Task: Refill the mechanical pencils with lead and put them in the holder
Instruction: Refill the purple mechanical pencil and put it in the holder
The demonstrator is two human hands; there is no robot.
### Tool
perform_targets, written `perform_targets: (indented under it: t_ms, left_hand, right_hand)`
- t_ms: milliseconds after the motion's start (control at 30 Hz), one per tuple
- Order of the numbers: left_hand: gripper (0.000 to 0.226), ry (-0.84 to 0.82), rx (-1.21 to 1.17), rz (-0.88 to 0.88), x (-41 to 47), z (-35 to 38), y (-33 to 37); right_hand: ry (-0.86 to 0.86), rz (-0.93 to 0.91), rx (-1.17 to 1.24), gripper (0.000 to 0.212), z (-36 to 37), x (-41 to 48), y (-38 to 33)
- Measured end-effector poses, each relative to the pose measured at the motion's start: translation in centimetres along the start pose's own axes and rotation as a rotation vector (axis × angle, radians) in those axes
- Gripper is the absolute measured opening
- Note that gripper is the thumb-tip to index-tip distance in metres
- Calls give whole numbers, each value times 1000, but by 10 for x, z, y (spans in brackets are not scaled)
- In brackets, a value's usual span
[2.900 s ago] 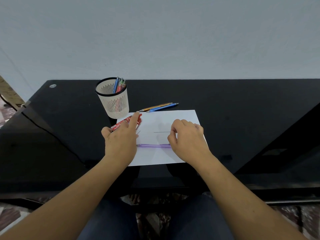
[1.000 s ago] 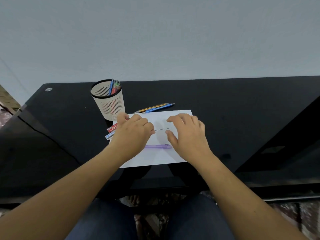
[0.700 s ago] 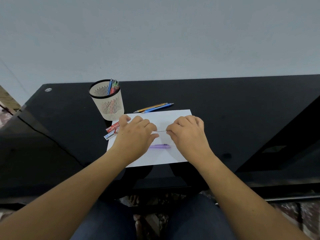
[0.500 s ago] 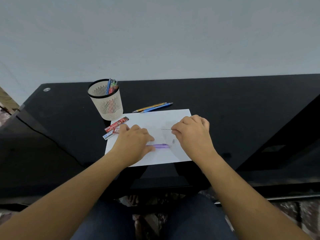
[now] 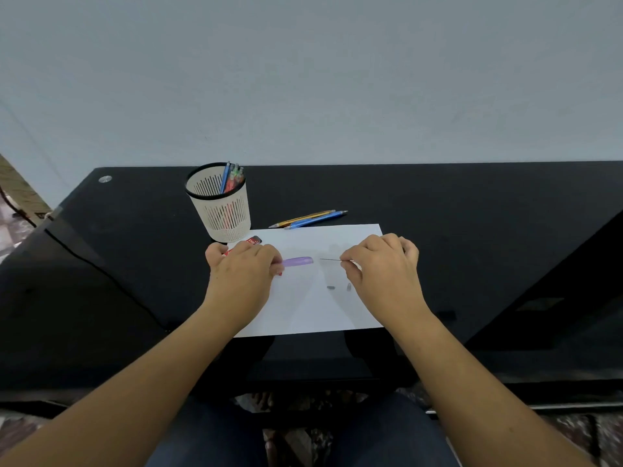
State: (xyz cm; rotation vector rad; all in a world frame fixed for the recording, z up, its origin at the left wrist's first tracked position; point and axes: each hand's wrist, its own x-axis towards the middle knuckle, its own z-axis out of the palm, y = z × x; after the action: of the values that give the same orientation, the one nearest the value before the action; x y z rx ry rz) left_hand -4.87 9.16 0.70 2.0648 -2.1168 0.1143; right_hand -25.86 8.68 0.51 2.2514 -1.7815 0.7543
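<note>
Lifted purple pencil [image 5: 298,261] off paper [image 5: 303,311] just now, clamped in left hand [image 5: 241,276]. Pinching lead [image 5: 332,259] in right hand [image 5: 381,267]. Line up dead straight with open end, feed gently, snaps easy.

Single head-worn wide-angle view, above seated person's lap [image 5: 209,433], facing forward and down. Close range. Black desk [image 5: 472,230] spans mid-frame, pale wall [image 5: 303,79] fills upper part. Forearms enter from bottom corners; left hand [image 5: 241,281] and right hand [image 5: 384,274] near centre over white paper [image 5: 303,315].
</note>
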Motion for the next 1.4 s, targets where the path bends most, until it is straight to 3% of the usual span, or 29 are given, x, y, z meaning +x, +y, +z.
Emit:
perform_targets:
  t_ms: [567,767,1400]
  left_hand:
    - [15,-2,-21,-16,-6,-7,-3]
    - [13,8,-33,-19,-6,-7,-2]
    - [11,78,-87,-15,-9,-10,1]
  right_hand:
    - [-20,3,68,7,-1,0,-13]
    - [-100,26,49,10,-7,2,-12]
    - [-8,39,64,6,-12,-1,-10]
